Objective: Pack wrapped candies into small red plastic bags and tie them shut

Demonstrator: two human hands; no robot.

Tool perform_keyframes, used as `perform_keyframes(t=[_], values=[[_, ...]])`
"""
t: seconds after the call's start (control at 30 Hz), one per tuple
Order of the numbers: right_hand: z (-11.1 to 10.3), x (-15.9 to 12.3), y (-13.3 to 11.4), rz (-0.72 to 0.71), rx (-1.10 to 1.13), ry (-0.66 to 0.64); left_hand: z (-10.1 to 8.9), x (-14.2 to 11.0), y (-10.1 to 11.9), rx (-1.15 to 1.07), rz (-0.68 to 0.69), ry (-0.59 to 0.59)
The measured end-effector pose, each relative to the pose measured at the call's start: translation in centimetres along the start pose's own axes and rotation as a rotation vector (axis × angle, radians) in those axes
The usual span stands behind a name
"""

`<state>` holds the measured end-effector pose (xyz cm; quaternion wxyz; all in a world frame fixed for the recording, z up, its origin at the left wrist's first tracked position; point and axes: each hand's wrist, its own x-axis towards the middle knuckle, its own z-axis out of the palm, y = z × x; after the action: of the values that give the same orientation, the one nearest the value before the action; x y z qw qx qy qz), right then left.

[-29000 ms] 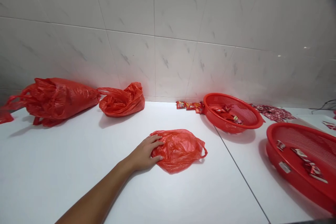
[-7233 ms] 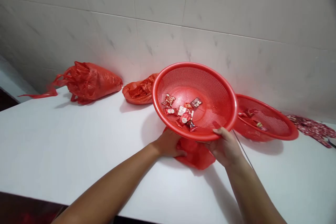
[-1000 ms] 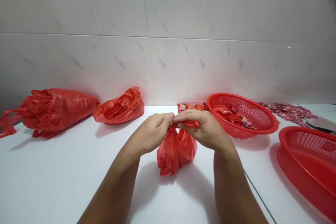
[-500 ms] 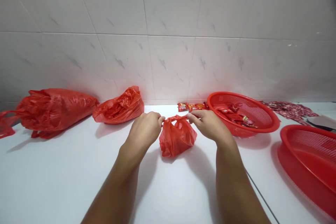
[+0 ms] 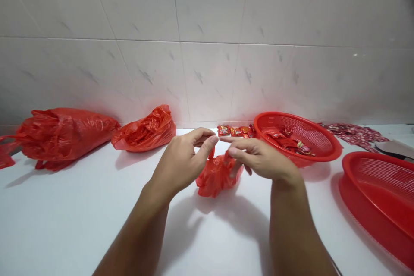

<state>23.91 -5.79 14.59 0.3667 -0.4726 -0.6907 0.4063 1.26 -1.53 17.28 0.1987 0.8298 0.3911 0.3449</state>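
A small filled red plastic bag (image 5: 215, 177) stands on the white counter (image 5: 64, 215) between my hands. My left hand (image 5: 183, 161) hovers over the bag's left side, thumb and fingers curled toward each other, and a thin red handle strip rises to its thumb. My right hand (image 5: 255, 159) is at the bag's top right. Its forefinger points left while its thumb and lower fingers pinch the bag's gathered top. The two sets of fingertips almost meet above the bag.
Two larger red bags (image 5: 64, 131) (image 5: 145, 129) lie at the back left against the tiled wall. Loose red snack packets (image 5: 234, 130) sit by a red mesh basket (image 5: 323, 155) holding more packets. A second red basket (image 5: 371, 168) is at the right edge.
Half a second ago my hands pulled the bag's handles apart sideways. Now both have come back together above the bag, which has stayed on the counter.
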Motion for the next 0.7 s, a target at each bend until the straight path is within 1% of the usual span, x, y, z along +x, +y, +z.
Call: perform_keyframes(t=[0.07,0.1,0.17,0.23,0.27,0.33,0.4,0.47,0.53,0.57,0.6,0.63,0.7], values=[[1.5,0.7,-0.9,-0.059,0.104,-0.069,0.4,-0.7,0.7,-0.102,0.057,-0.009],[2.1,1.0,-1.2,-0.083,0.148,-0.070,0.5,-1.0,0.9,-0.141,0.077,-0.021],[2.8,1.2,-1.8,-0.139,0.215,-0.017,0.4,-1.4,1.0,-0.196,0.104,-0.041],[3.2,1.0,-2.4,-0.206,0.288,0.073,0.2,-1.6,1.1,-0.202,0.111,-0.058],[3.3,0.7,-2.7,-0.236,0.332,0.109,0.1,-1.7,1.2,-0.191,0.103,-0.075],[3.5,0.1,-3.3,-0.292,0.417,0.137,0.2,-1.8,1.5,-0.155,0.058,-0.155],[3.6,-0.6,-3.9,-0.327,0.459,0.117,0.6,-2.0,1.8,-0.121,-0.002,-0.250],[3.6,-1.1,-4.3,-0.335,0.409,0.064,1.4,-2.6,1.6,-0.099,-0.045,-0.294],[3.5,-1.6,-4.6,-0.334,0.267,0.026,1.8,-3.8,0.7,-0.103,-0.082,-0.296],[3.3,-1.8,-4.6,-0.335,0.181,0.041,1.7,-4.7,-0.2,-0.115,-0.118,-0.295],[2.9,-2.0,-4.5,-0.335,0.093,0.085,1.2,-5.8,-1.4,-0.130,-0.163,-0.288],[2.5,-2.2,-4.3,-0.331,0.015,0.153,0.3,-7.2,-2.8,-0.139,-0.233,-0.269],[1.2,-2.9,-3.6,-0.309,-0.075,0.294,-2.6,-10.5,-5.8,-0.111,-0.403,-0.137]])
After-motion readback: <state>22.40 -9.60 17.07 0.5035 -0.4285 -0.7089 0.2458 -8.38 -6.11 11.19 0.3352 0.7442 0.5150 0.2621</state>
